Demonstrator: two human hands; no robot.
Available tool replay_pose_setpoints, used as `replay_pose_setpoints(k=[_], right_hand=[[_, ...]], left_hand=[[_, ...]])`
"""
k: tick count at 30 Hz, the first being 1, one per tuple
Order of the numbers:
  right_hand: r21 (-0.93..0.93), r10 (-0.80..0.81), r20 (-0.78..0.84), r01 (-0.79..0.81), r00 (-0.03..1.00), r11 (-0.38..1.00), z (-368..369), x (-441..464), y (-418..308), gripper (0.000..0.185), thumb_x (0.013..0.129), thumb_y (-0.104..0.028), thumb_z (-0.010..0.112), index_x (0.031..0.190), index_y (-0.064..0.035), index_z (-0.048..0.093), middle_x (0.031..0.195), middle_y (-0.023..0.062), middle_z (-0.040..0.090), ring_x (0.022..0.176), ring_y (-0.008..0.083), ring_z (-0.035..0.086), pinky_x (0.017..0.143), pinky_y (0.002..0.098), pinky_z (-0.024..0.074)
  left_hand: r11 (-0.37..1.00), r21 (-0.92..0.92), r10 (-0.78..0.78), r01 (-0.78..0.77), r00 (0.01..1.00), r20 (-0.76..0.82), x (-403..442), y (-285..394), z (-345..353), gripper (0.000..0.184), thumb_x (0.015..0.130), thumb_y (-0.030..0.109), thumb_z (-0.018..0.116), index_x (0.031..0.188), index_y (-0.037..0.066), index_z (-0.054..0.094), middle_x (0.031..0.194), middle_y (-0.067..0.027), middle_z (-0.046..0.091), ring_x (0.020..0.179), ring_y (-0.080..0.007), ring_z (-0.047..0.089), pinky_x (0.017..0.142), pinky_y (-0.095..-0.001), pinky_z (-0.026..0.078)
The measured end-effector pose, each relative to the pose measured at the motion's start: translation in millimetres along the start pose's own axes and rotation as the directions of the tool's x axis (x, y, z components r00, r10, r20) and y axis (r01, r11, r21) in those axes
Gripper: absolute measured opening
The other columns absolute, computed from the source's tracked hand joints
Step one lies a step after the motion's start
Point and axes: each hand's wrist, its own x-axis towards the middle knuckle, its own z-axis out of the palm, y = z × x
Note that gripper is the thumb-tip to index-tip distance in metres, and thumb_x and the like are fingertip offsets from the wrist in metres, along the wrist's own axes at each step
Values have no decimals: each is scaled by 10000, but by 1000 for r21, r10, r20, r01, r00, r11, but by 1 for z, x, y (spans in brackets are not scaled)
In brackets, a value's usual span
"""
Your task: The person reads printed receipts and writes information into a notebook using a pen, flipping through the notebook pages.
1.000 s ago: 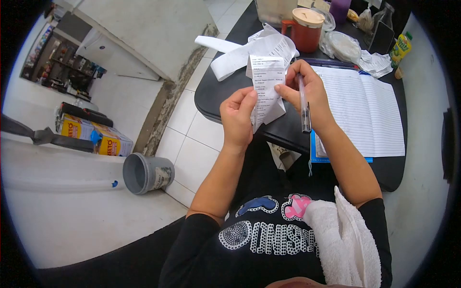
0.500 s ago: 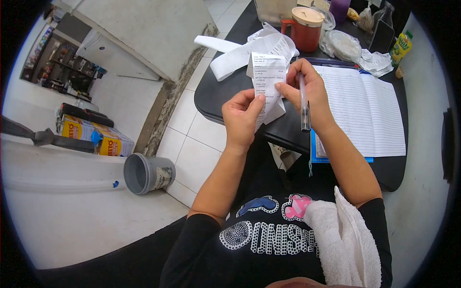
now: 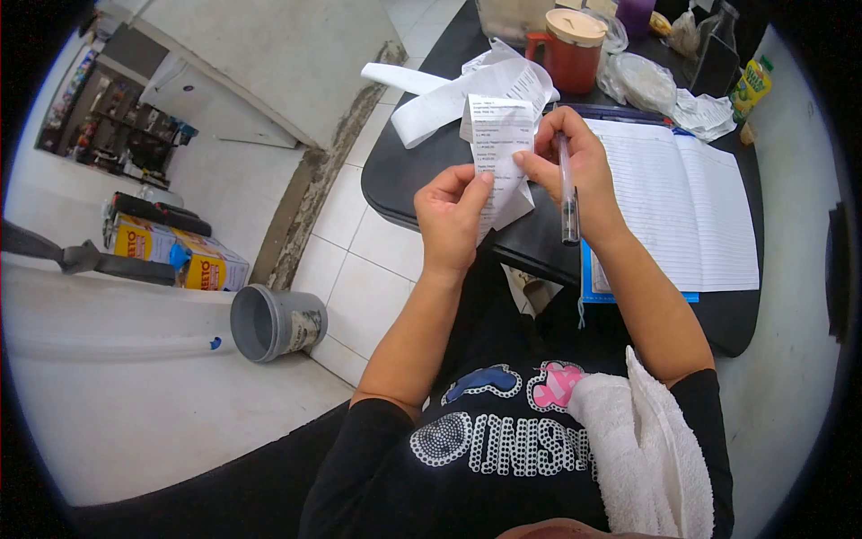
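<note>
A long printed paper receipt [image 3: 499, 135] is held up above the near edge of the black table [image 3: 395, 184]. My left hand [image 3: 452, 211] pinches its lower left side, thumb on the front. On the other side, my right hand [image 3: 579, 171] grips the receipt's edge with the thumb and also keeps a clear pen [image 3: 567, 193] between its fingers, pointing down. The rest of the paper strip [image 3: 431, 112] curls in loops on the table behind. An open lined notebook [image 3: 669, 211] lies right of my right hand, over something blue.
At the back of the table stand a red pitcher [image 3: 575, 54] with a pale lid, a plastic-wrapped bundle [image 3: 639, 81], crumpled papers [image 3: 702, 115] and a yellow-green pouch [image 3: 750, 90]. A grey bucket [image 3: 301, 325] is on the left, near printed boxes [image 3: 193, 256]. A white towel [image 3: 642, 449] hangs over my shirt.
Almost nothing differs. The view has shifted very slightly, and both hands keep their hold on the receipt, with the pen still in the right.
</note>
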Motion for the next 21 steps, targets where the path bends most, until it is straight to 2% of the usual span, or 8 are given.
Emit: replay_pose_setpoints(k=[4, 7, 8, 9, 11, 15, 16, 21], right_hand=[[40, 34, 26, -35, 999, 999, -9, -1, -2, 206, 861, -249, 549, 914, -55, 510, 713, -11, 472, 618, 56, 445, 562, 193, 399], [116, 93, 47, -97, 995, 988, -41, -6, -7, 403, 933, -393, 372, 1045, -44, 537, 724, 6, 514, 625, 71, 465, 587, 207, 421], [-42, 31, 21, -31, 999, 999, -55, -10, -4, 502, 945, -440, 282, 1046, -45, 576, 722, 14, 530, 628, 75, 466, 598, 212, 416], [-32, 67, -79, -70, 995, 997, -67, -14, -6, 480, 933, -419, 355, 892, -30, 634, 675, 20, 547, 614, 77, 473, 576, 218, 408], [6, 104, -126, -105, 986, 995, -93, -28, 4, 500, 932, -407, 359, 839, -9, 648, 650, 24, 544, 616, 77, 476, 575, 227, 406], [116, 314, -142, -299, 939, 947, -122, -57, 16, 232, 852, -243, 570, 737, -42, 556, 631, 29, 549, 547, 62, 466, 497, 192, 366], [141, 342, -177, -320, 923, 937, -119, -61, 12, 196, 788, -146, 650, 704, -64, 493, 603, 14, 530, 515, 54, 456, 468, 184, 351], [226, 330, -151, -292, 932, 929, -121, -89, 38, 196, 756, -101, 673, 704, -56, 490, 613, 14, 521, 522, 67, 476, 488, 189, 377]], left_hand=[[1000, 27, -8, 9, 999, -33, 2, -4, -2, 117, 796, 41, 602, 862, -54, 617, 789, -55, 630, 672, -73, 553, 635, -201, 439], [998, 38, 54, -52, 997, -57, 8, -15, -7, 66, 785, 42, 621, 813, -18, 626, 751, -16, 612, 646, -51, 525, 610, -188, 418], [996, 63, 71, -67, 995, -69, 12, -17, -9, 53, 781, 38, 624, 803, -10, 626, 736, -7, 605, 640, -46, 518, 604, -186, 413], [995, 59, 84, -81, 995, -52, 14, -17, -11, 51, 779, 31, 623, 809, -10, 625, 735, -4, 602, 641, -46, 519, 603, -184, 411], [995, 33, 99, -97, 993, -63, 18, -23, -17, 51, 783, 15, 611, 820, -19, 618, 746, -23, 609, 642, -61, 538, 614, -183, 425], [997, -71, 26, -30, 998, -58, 26, -28, -27, 86, 796, 1, 586, 866, -48, 590, 816, -83, 620, 705, -110, 578, 673, -218, 468], [996, -82, 21, -24, 999, -46, 28, -30, -31, 99, 802, 6, 577, 885, -49, 585, 842, -93, 619, 730, -123, 585, 693, -233, 475], [997, -69, 39, -40, 999, -14, 31, -36, -40, 123, 823, 25, 552, 926, -41, 570, 890, -115, 617, 775, -151, 601, 729, -264, 493]])
